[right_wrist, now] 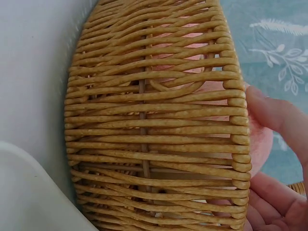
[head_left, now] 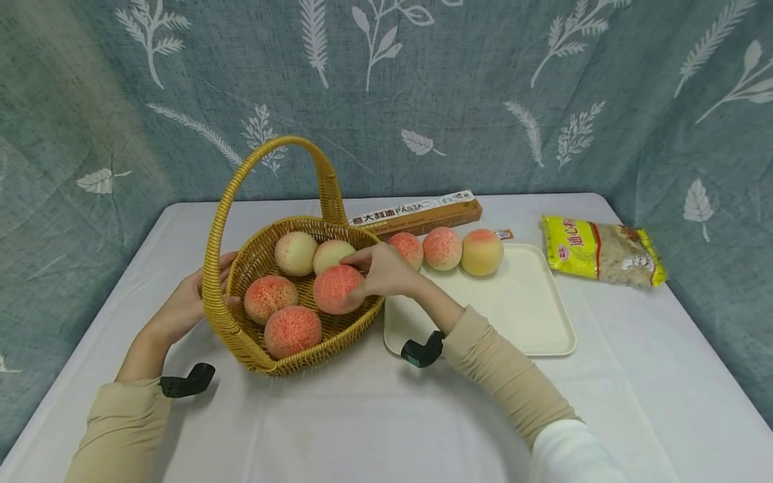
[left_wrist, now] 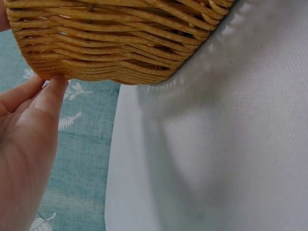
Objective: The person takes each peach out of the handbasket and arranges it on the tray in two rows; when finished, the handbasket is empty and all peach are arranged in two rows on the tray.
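Observation:
A golden wicker basket (head_left: 338, 349) with a tall handle stands on the left half of the table, with several peaches inside. At its left side, my left hand (head_left: 192, 302) holds the rim; in the left wrist view the thumb (left_wrist: 52, 98) touches the woven wall. My right hand (head_left: 386, 272) grips a pink peach (head_left: 335, 290) with fingers and thumb, inside the basket's right part. Around it lie two pale peaches (head_left: 296, 253) and two redder peaches (head_left: 293, 332). Through the weave in the right wrist view, the held peach (right_wrist: 261, 144) shows partly.
A cream tray (head_left: 483, 308) lies right of the basket, with three peaches (head_left: 443, 248) in a row along its far edge. Behind them is a long pasta box (head_left: 423, 215). A yellow food packet (head_left: 604, 250) lies at the far right.

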`<control>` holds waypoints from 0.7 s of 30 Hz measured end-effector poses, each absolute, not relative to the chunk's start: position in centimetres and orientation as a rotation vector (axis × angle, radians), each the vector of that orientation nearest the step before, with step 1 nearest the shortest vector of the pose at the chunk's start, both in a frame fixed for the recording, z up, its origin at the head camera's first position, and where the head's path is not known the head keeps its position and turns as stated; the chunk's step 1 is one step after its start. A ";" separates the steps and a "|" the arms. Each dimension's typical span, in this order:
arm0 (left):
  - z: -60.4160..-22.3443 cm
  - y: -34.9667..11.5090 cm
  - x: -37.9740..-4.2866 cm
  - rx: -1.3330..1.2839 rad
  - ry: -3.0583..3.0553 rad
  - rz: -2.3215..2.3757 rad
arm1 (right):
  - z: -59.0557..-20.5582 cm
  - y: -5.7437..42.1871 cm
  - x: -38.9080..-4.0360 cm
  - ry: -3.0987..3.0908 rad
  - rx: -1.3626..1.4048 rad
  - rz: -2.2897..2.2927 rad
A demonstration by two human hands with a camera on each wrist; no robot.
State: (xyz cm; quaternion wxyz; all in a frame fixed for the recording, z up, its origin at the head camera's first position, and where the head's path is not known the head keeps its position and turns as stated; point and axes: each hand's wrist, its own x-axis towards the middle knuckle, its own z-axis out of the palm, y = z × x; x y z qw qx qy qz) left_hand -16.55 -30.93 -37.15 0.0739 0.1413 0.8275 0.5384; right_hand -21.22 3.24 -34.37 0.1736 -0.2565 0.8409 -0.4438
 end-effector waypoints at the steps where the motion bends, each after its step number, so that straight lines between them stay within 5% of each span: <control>1: -37.2 -30.9 -16.5 0.425 2.482 1.619 | -34.4 3.3 -21.2 2.378 -0.719 -1.277; 21: -37.4 -31.0 -16.5 0.445 2.487 1.616 | -33.7 5.8 -19.5 2.226 -0.546 -1.631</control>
